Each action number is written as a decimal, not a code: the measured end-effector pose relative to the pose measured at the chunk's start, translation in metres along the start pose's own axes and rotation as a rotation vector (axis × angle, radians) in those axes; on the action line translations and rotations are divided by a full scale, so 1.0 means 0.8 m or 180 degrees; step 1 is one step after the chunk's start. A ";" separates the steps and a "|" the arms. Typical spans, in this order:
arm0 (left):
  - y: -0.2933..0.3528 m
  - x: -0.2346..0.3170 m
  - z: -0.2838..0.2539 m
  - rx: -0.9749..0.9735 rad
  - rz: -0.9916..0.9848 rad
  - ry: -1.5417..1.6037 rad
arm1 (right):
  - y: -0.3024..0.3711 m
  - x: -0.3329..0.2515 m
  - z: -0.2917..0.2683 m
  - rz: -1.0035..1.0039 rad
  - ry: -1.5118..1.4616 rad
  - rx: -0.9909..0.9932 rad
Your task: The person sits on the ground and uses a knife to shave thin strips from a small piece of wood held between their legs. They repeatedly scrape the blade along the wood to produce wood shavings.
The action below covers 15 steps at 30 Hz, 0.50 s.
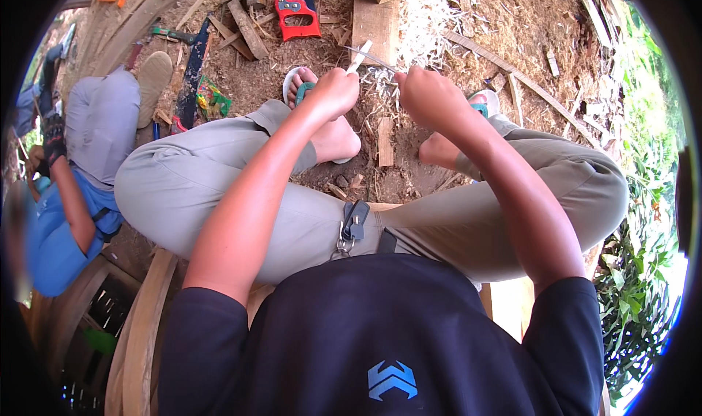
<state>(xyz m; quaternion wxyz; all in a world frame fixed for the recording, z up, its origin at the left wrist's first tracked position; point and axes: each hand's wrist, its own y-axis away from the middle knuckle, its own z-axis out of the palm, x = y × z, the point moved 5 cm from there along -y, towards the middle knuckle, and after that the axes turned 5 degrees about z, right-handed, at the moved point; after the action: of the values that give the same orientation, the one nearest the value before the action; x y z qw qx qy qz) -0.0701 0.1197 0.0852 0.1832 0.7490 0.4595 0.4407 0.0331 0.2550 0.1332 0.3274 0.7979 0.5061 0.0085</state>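
Observation:
Between my feet and the wooden block, my two hands are raised close to each other. My left hand is closed round a short pale wooden stick that points up and away. Gripped in my right hand is a knife, its handle hidden by the fingers. The thin knife blade reaches left across the stick; whether it touches the wood I cannot tell. Beyond them lies a wooden block, with a heap of pale shavings at its right.
A red-handled handsaw lies past the left foot. Further left are another saw, a hammer and a green packet. A person in blue sits at the left. Offcuts and a long curved strip litter the ground.

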 end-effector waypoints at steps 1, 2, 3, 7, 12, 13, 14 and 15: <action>0.003 0.000 0.004 -0.0102 -0.0271 0.0240 | 0.002 0.006 0.007 0.0031 -0.0088 -0.0081; 0.008 0.002 0.005 -0.0207 -0.0533 0.0469 | 0.005 0.013 0.016 0.0074 -0.0183 -0.0154; 0.001 -0.015 0.015 -0.0454 -0.0674 0.0770 | 0.009 0.014 0.021 0.0092 -0.0263 -0.0216; -0.014 -0.042 0.035 -0.0722 -0.1022 0.1676 | 0.024 0.013 0.013 0.0526 -0.0788 0.0011; -0.001 -0.009 0.032 -0.0552 -0.1019 0.2563 | 0.018 0.005 0.037 0.0697 -0.1103 -0.0064; -0.005 -0.006 0.034 -0.0528 -0.0975 0.2513 | 0.019 0.006 0.040 0.0756 -0.1184 -0.0110; -0.003 -0.007 0.033 -0.0467 -0.0944 0.2490 | 0.019 0.004 0.043 0.0567 -0.1041 0.0079; -0.002 -0.008 0.033 -0.0406 -0.0915 0.2468 | 0.019 0.001 0.049 0.0285 -0.0780 0.0170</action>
<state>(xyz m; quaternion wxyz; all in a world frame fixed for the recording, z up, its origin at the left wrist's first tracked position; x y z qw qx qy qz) -0.0501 0.1186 0.0667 0.1022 0.4431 0.5661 0.6876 0.0591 0.2316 0.1099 0.3647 0.8232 0.4262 -0.0879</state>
